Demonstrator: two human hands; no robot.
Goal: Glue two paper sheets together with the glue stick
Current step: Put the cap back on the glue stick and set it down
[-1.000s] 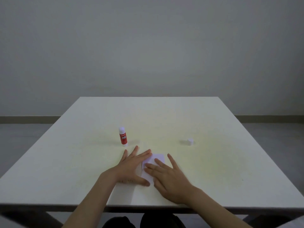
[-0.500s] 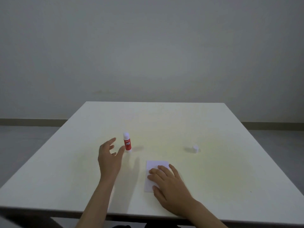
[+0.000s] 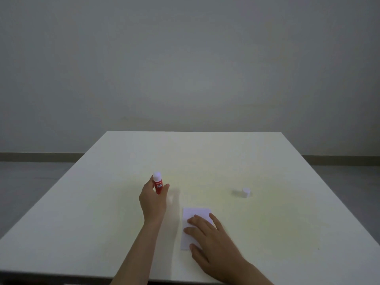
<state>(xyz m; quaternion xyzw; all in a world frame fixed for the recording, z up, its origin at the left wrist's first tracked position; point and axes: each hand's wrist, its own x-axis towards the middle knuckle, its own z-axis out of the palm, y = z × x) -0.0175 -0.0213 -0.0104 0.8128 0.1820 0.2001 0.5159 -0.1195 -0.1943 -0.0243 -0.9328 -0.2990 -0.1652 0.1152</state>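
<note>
A red glue stick (image 3: pixel 158 183) with its white glue tip bare stands upright at the middle left of the white table (image 3: pixel 82 212). My left hand (image 3: pixel 152 199) is wrapped around its red body, thumb on the right side. A small white paper sheet (image 3: pixel 195 215) lies flat near the front edge. My right hand (image 3: pixel 207 239) rests palm down on it, fingers spread, hiding its lower right part. I cannot tell whether one or two sheets lie there. The glue stick's white cap (image 3: pixel 246 192) sits alone to the right.
The table's front edge runs just below my forearms. A grey wall and floor lie beyond the far edge.
My left hand left the paper, moved up and to the left, and closed around the glue stick. My right hand stayed flat on the paper.
</note>
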